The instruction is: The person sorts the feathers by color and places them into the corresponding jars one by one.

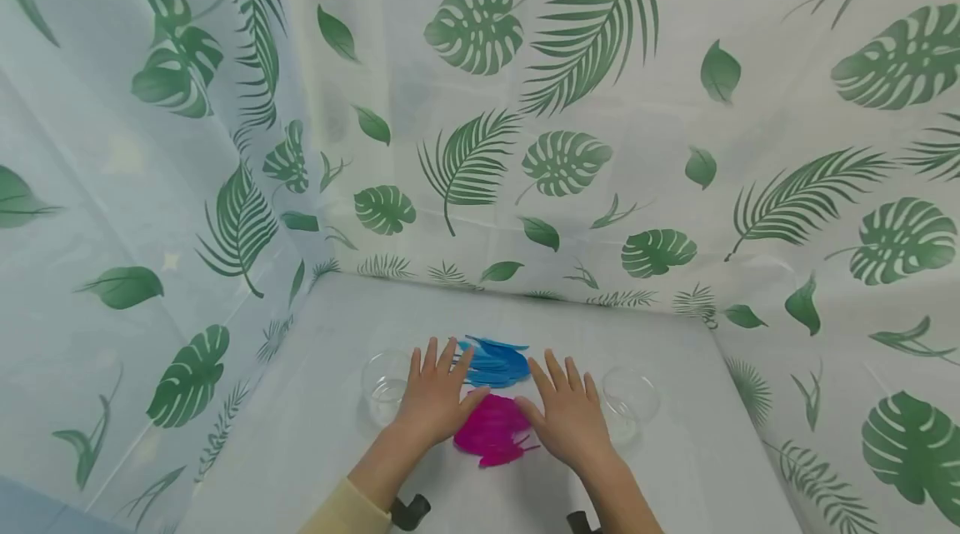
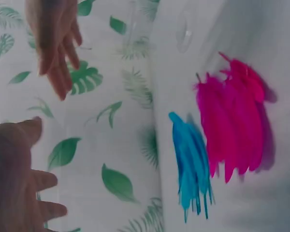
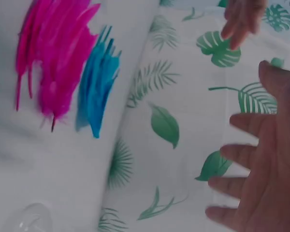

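My left hand (image 1: 431,396) is held over the white table with its fingers spread, and it holds nothing. The right hand (image 1: 570,417) mirrors it on the other side, fingers likewise spread and bare of any object. Between the two lies a pile of magenta feathers (image 1: 491,426), with a pile of blue feathers (image 1: 498,363) just beyond it. Both wrist views show the hands raised above the table, apart from the feathers. A clear round container (image 1: 384,380) stands beside the left hand, partly overlapped by it. Another clear container (image 1: 632,396) is right of the right hand.
The white tabletop (image 1: 300,451) is backed by a hanging sheet (image 1: 480,251) printed with green leaves, which also runs along the left and right sides. Black camera mounts (image 1: 410,512) sit at both wrists.
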`<action>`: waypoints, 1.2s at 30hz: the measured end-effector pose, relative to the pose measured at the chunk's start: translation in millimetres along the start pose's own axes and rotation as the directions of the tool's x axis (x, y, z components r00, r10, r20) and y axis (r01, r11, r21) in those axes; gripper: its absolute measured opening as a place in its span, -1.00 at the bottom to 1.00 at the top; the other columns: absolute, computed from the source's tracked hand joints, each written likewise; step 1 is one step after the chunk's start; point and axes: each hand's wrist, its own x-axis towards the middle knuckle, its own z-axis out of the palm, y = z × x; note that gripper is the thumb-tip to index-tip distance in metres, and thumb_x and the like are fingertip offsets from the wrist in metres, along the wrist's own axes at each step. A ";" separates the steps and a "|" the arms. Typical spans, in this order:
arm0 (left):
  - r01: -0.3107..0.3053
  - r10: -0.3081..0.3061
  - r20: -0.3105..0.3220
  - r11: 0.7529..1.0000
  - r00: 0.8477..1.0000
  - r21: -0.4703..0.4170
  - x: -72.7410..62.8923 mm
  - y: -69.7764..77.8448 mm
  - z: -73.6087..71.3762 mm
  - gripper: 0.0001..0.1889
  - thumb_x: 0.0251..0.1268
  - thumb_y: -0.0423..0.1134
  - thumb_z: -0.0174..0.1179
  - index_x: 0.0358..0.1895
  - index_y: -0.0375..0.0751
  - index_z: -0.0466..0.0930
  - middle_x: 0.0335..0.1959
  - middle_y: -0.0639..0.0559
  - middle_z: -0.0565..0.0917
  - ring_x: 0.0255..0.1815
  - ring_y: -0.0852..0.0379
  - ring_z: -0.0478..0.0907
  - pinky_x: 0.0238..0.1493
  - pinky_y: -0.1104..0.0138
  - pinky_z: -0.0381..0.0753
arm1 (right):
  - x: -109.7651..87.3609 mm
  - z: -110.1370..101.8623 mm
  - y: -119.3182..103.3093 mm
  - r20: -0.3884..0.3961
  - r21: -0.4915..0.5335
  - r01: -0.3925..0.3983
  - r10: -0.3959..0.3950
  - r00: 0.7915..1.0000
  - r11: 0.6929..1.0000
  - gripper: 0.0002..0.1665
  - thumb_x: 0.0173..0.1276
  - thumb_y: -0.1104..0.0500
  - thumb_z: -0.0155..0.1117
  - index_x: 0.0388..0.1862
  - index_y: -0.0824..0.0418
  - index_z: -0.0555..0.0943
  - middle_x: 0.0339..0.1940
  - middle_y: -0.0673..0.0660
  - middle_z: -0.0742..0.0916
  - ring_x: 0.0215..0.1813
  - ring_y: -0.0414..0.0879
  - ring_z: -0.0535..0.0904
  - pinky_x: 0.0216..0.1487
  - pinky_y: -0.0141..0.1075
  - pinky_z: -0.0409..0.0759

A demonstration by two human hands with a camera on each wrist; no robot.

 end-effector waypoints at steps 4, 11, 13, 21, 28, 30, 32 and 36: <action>-0.017 -0.015 -0.157 0.979 0.987 -0.201 1.1 -34.1 -11.1 -0.23 0.41 0.30 -0.03 0.55 -0.03 0.14 0.57 -0.13 0.19 0.62 -0.25 -0.06 0.58 -0.17 -0.07 | -0.5 9.2 15.7 0.034 0.234 0.035 -0.044 0.998 0.972 -0.28 0.40 -0.27 0.16 0.49 -0.13 0.35 0.52 0.03 0.41 0.56 0.14 0.25 0.45 0.24 0.29; 0.091 -0.252 -0.234 0.837 0.939 -0.540 -12.4 -131.8 -0.8 -0.22 0.42 0.18 0.09 0.55 -0.10 0.07 0.57 -0.20 0.10 0.59 -0.27 0.01 0.52 -0.21 0.06 | -3.6 50.5 62.0 0.134 0.450 -0.167 0.119 0.984 0.877 -0.54 0.39 -0.16 0.24 0.22 -0.09 0.60 0.18 0.04 0.70 0.21 0.09 0.61 0.12 0.08 0.66; 0.154 -0.314 -0.170 0.783 0.934 -0.602 -18.0 -153.3 13.8 -0.21 0.43 0.19 0.05 0.56 -0.07 0.01 0.57 -0.22 0.08 0.58 -0.29 0.02 0.51 -0.23 0.09 | -5.5 64.0 73.7 0.200 0.452 -0.219 0.141 0.970 0.865 -0.53 0.37 -0.15 0.27 0.20 -0.06 0.61 0.13 0.09 0.71 0.15 0.10 0.63 0.02 0.06 0.69; 0.217 -0.288 0.044 0.607 0.957 -0.765 -35.9 -175.3 74.8 -0.02 0.34 -0.04 0.25 0.61 -0.03 -0.28 0.61 -0.23 0.01 0.58 -0.32 0.00 0.53 -0.18 0.03 | -12.6 115.2 99.5 0.237 0.437 -0.184 0.085 0.968 0.880 -0.52 0.23 -0.02 0.44 0.15 -0.05 0.63 0.10 0.02 0.72 0.11 0.03 0.62 0.10 0.03 0.65; 0.227 -0.263 0.084 0.581 0.961 -0.781 -33.2 -168.0 103.4 0.24 0.10 -0.08 0.45 0.60 0.20 -0.43 0.61 -0.19 0.05 0.61 -0.35 -0.15 0.51 -0.29 -0.15 | -13.1 140.7 103.2 0.150 0.415 -0.144 0.089 0.985 0.899 -0.61 0.22 0.03 0.45 0.06 -0.08 0.68 -0.01 -0.06 0.73 0.11 0.00 0.62 0.14 0.01 0.63; 0.229 -0.269 0.079 0.592 0.960 -0.773 -31.7 -166.4 107.6 0.26 0.06 -0.05 0.48 0.60 0.16 -0.41 0.60 -0.17 0.07 0.60 -0.34 -0.13 0.52 -0.27 -0.13 | -14.0 143.7 100.4 0.154 0.427 -0.170 0.113 0.981 0.888 -0.65 0.23 0.00 0.44 0.02 -0.13 0.69 -0.05 -0.09 0.71 0.08 -0.05 0.61 0.10 -0.03 0.65; 0.247 -0.287 0.084 0.599 0.954 -0.761 -30.8 -164.3 109.6 0.25 0.03 -0.01 0.49 0.60 0.10 -0.35 0.60 -0.15 0.08 0.60 -0.33 -0.09 0.53 -0.24 -0.08 | -14.5 146.6 97.6 0.148 0.432 -0.182 0.129 0.980 0.883 -0.72 0.24 0.00 0.43 -0.04 -0.17 0.70 -0.10 -0.13 0.70 0.06 -0.10 0.59 0.07 -0.07 0.66; 0.262 -0.312 0.082 0.594 0.946 -0.760 -29.1 -161.1 111.7 0.20 0.02 0.00 0.50 0.60 0.01 -0.24 0.59 -0.14 0.09 0.59 -0.32 -0.05 0.53 -0.22 -0.03 | -13.5 149.8 95.2 0.092 0.404 -0.172 0.147 0.985 0.899 -0.84 0.24 0.05 0.43 -0.22 -0.22 0.72 -0.19 -0.16 0.68 -0.01 -0.16 0.57 0.05 -0.11 0.62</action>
